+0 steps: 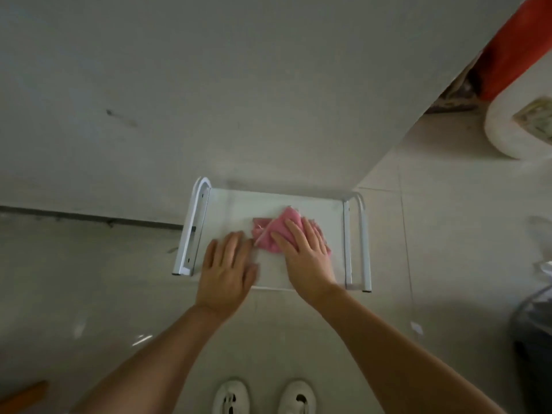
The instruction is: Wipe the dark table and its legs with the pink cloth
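A small table [233, 207] stands on the tiled floor against a wall; its top looks white in this light. White U-shaped legs frame it at the left [194, 228] and the right [358, 243]. A crumpled pink cloth [268, 234] lies on the middle of the top. My right hand [304, 255] presses flat on the cloth and covers its right part. My left hand [228, 267] rests flat on the bare top just left of the cloth, holding nothing.
A grey wall [209, 85] rises right behind the table. At the upper right are a red object [513, 46] and a white round thing [513, 127]. A dark bag [534, 339] sits at the right edge. My white shoes [231, 397] show below.
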Tool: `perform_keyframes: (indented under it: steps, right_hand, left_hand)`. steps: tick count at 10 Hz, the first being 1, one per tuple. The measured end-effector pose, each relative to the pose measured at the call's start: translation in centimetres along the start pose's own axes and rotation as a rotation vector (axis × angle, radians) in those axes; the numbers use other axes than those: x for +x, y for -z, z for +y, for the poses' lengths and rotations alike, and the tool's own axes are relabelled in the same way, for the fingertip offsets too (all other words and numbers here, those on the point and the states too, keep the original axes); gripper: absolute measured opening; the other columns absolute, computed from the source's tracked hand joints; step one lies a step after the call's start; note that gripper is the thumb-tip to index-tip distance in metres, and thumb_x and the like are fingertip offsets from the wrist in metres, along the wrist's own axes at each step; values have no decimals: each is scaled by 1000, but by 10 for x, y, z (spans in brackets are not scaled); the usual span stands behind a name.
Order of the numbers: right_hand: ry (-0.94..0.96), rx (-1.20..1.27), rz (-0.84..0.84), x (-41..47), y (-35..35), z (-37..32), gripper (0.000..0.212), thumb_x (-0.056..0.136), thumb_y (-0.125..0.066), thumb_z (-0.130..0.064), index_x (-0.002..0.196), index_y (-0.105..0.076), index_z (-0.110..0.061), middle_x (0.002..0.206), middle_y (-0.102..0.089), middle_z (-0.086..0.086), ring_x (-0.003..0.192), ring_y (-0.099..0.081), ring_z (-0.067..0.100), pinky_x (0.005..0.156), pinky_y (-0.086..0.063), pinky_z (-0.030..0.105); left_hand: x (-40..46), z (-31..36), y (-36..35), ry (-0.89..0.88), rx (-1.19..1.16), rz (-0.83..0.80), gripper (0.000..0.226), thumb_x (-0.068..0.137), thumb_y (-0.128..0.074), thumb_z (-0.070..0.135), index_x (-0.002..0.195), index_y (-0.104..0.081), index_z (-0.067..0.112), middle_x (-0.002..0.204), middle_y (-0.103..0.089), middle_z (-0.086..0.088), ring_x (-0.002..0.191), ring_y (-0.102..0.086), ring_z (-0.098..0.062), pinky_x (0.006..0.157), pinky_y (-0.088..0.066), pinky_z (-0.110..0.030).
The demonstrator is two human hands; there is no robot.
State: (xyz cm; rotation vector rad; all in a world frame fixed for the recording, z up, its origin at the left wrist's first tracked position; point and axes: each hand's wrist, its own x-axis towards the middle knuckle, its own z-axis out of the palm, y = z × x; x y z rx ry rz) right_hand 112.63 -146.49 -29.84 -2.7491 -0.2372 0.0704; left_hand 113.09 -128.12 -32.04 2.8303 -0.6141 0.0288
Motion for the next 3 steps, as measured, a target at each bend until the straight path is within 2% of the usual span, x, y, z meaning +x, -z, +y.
perform_keyframes:
  steps: [1, 2, 3]
  right_hand:
    - [17, -52, 6, -8, -4, -1, 45, 90, -50, -24, 135, -44, -19, 144, -41, 13, 136, -27, 43, 111, -8, 56]
    - [-14, -122, -190, -1, 21, -6, 54, 95, -27, -46, 145, -27, -23, 155, -19, 11, 143, -6, 40, 115, 1, 53]
    - [-62, -78, -353, 1, 65, -18, 61, 94, -17, -55, 148, -10, -28, 158, 0, 2, 144, 11, 29, 117, 6, 48]
  left_hand:
    - [-2, 1, 1, 18, 4, -14, 50, 91, -37, 37, 127, -49, 5, 128, -52, -19, 123, -40, -29, 103, -31, -52]
    - [7, 3, 20, 46, -71, -160, 56, 87, -31, 40, 127, -47, 5, 126, -53, -18, 119, -45, -31, 100, -38, -50]
    - [13, 8, 67, 121, -215, -322, 75, 79, -15, 50, 138, -32, 8, 132, -45, -16, 121, -44, -32, 95, -41, -43]
